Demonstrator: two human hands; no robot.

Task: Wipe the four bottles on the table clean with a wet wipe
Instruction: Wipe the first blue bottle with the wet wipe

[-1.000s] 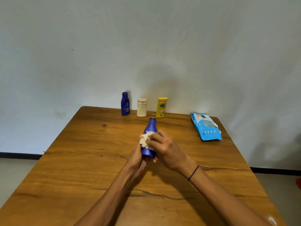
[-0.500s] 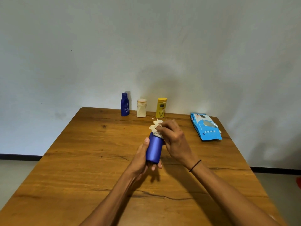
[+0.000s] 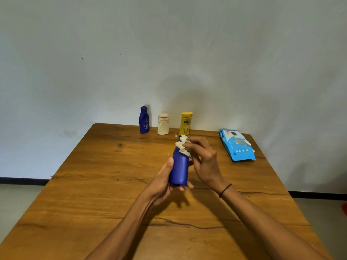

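Left hand (image 3: 161, 182) grips bottle (image 3: 179, 168) base, axis upright, tilted away. Right hand (image 3: 203, 162) fingers pinch wipe (image 3: 181, 147) at neck, top end.

Wet wipe (image 3: 182, 146) hides blue bottle's (image 3: 179, 168) cap

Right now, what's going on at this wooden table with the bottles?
A person is cleaning a dark blue plastic bottle. The left hand grips its lower body above the brown wooden table, while the right hand pinches a crumpled white wet wipe against the bottle's neck. Three more bottles stand at the far edge: a smaller blue bottle, a cream bottle and a yellow bottle. A light blue wipes packet lies to the right.
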